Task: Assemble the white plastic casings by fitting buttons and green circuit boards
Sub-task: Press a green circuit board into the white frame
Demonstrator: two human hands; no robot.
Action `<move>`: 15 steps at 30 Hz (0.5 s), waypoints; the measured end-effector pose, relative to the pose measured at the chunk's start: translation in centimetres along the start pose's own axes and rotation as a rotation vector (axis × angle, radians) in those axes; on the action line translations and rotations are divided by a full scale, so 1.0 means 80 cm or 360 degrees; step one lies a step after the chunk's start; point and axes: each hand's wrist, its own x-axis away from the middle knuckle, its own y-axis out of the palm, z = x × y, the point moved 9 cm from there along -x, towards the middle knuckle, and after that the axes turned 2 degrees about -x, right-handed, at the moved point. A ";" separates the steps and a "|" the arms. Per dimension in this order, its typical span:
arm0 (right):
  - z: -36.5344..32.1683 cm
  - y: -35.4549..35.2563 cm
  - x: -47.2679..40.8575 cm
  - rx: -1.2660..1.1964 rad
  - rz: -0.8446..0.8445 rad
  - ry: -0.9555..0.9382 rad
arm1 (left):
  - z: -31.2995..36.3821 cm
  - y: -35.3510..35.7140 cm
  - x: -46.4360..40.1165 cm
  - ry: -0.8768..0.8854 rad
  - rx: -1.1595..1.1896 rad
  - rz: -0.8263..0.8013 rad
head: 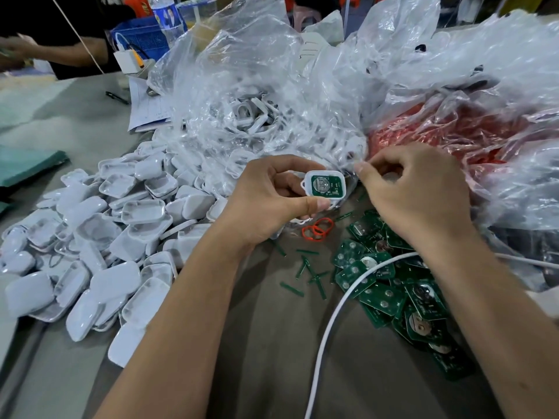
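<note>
Fingertips [390, 173] of right hand [414, 192] hidden

We see smooth, glossy white plastic casings [90, 237] at left, crinkled clear plastic bags [302, 86] far off, matt green circuit boards [393, 294] with shiny metal discs at right.

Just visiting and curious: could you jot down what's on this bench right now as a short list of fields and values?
Left hand: holds a white casing with a green circuit board seated in it
Right hand: fingers curled, pinching at the clear plastic bag
White casing pile: loose on the table, left of the arms
Loose circuit boards: heaped on the right, under the right forearm
Orange rings: between the hands
White cable: runs over the boards
</note>
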 end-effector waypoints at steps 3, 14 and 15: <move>-0.022 -0.003 -0.004 -0.0212 -0.0025 -0.0283 | 0.001 0.001 0.001 -0.0007 -0.0052 0.0009; -0.047 0.018 0.010 -0.0399 -0.0367 -0.0560 | 0.007 0.005 0.006 -0.0011 -0.0026 -0.0043; -0.047 0.019 0.011 -0.0398 -0.0378 -0.0572 | 0.007 0.006 0.007 -0.0010 -0.0020 -0.0046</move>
